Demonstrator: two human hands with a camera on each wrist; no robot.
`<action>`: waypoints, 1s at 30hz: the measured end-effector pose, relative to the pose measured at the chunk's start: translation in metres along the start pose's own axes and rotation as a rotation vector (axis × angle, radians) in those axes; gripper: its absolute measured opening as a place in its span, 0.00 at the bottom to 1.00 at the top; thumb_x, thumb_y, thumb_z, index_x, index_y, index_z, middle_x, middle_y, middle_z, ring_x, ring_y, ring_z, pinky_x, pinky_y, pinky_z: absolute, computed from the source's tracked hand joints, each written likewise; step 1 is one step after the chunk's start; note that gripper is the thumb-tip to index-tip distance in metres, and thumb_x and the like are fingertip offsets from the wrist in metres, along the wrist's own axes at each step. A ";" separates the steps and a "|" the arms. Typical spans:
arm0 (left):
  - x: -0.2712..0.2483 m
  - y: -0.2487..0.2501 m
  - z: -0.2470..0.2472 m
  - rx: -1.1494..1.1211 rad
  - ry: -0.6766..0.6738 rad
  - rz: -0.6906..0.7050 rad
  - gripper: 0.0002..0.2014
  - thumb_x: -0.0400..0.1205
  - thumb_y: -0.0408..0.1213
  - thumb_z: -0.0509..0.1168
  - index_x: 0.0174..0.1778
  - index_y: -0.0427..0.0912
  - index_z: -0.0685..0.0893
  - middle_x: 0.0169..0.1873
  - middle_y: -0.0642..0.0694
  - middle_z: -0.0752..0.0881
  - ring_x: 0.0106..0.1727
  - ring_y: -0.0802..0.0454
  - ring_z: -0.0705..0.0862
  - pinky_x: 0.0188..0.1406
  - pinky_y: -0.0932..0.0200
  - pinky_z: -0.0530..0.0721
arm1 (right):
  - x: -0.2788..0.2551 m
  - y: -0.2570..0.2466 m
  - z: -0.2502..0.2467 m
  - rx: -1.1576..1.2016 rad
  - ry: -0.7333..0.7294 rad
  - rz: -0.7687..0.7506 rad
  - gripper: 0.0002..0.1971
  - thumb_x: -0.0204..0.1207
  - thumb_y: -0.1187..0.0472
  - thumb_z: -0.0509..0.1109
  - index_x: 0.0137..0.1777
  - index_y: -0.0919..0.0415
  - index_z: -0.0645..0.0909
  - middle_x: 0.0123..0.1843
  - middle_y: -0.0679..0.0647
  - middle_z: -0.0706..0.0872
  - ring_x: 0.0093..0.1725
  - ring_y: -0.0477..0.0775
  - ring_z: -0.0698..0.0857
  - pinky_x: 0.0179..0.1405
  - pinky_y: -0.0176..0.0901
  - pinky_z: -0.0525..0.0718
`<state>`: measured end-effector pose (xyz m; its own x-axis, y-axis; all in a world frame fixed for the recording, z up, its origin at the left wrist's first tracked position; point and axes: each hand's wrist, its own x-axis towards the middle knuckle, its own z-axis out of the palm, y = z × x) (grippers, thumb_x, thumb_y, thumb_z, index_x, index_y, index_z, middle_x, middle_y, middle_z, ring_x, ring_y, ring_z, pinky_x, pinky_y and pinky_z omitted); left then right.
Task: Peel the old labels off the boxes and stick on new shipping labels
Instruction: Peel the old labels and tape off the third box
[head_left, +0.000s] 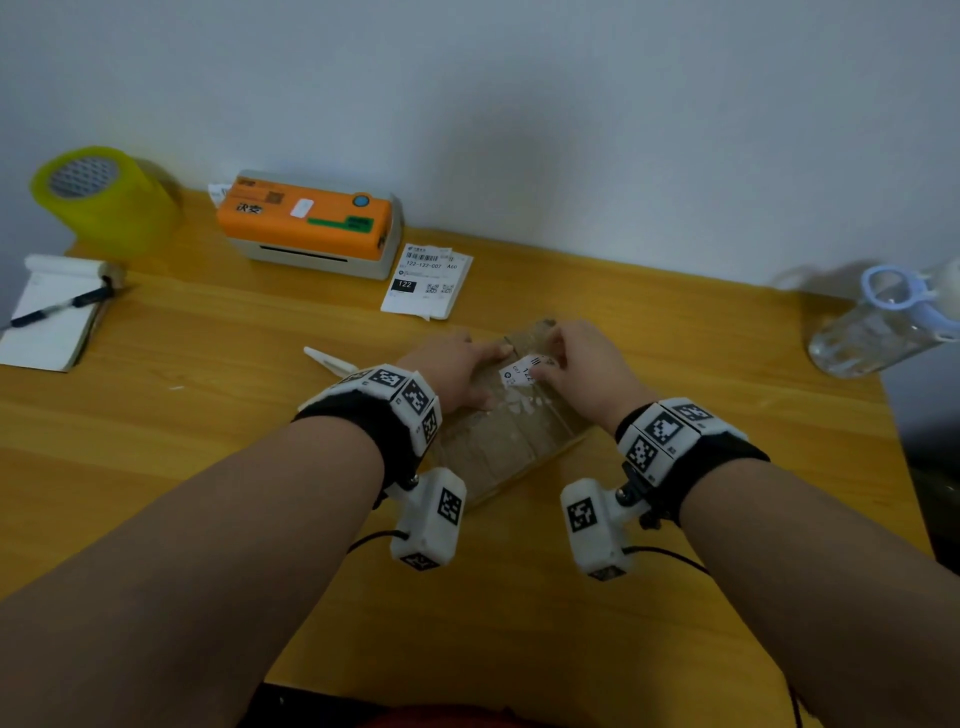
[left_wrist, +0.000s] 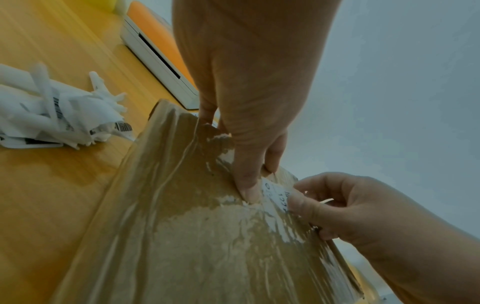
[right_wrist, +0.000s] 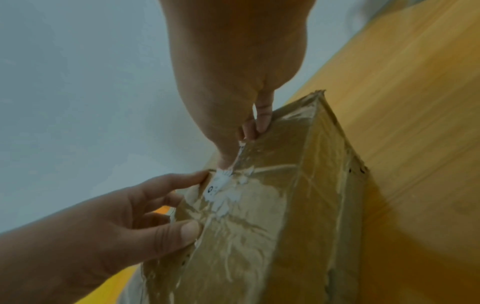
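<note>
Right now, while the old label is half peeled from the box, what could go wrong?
The old label, pinched by the right hand, may tear again; white scraps already cling to the box. That residue could keep a new shipping label from lying flat. If the left hand slips, the box may slide.

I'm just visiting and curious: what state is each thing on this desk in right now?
Box: lying flat, taped, white label residue on top.
Old label: partly peeled, one scrap left.
Left hand: presses on the box.
Right hand: pinches the old label.
New labels: stacked by the printer, unused.
Printer: slot empty.
Scraps: piled beside the box.
Notepad: open, pen on it.
</note>
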<state>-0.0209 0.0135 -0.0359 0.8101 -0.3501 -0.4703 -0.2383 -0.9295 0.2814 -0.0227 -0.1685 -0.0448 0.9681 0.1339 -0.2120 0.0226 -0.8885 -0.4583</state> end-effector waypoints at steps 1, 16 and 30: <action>0.000 0.000 0.000 -0.002 -0.002 -0.001 0.35 0.78 0.51 0.68 0.79 0.62 0.60 0.63 0.43 0.74 0.63 0.43 0.76 0.62 0.50 0.76 | 0.001 0.000 0.001 -0.030 0.005 0.002 0.10 0.77 0.54 0.70 0.55 0.56 0.78 0.53 0.51 0.75 0.51 0.50 0.77 0.52 0.43 0.77; -0.001 0.001 0.004 0.010 -0.007 -0.010 0.35 0.80 0.51 0.66 0.80 0.63 0.56 0.65 0.42 0.74 0.63 0.43 0.77 0.64 0.49 0.77 | -0.034 -0.001 0.013 -0.261 0.160 -0.295 0.07 0.80 0.59 0.63 0.46 0.59 0.81 0.47 0.55 0.80 0.49 0.54 0.78 0.54 0.45 0.74; -0.003 -0.002 0.006 -0.037 -0.013 -0.006 0.36 0.80 0.51 0.65 0.81 0.63 0.54 0.67 0.41 0.72 0.65 0.42 0.75 0.65 0.50 0.74 | -0.042 0.016 -0.013 -0.127 -0.084 -0.375 0.04 0.78 0.58 0.69 0.44 0.56 0.82 0.42 0.46 0.73 0.45 0.48 0.74 0.43 0.41 0.75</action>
<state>-0.0259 0.0154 -0.0402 0.8042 -0.3460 -0.4832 -0.2129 -0.9268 0.3093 -0.0599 -0.1938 -0.0318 0.8633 0.4896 -0.1228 0.4056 -0.8177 -0.4084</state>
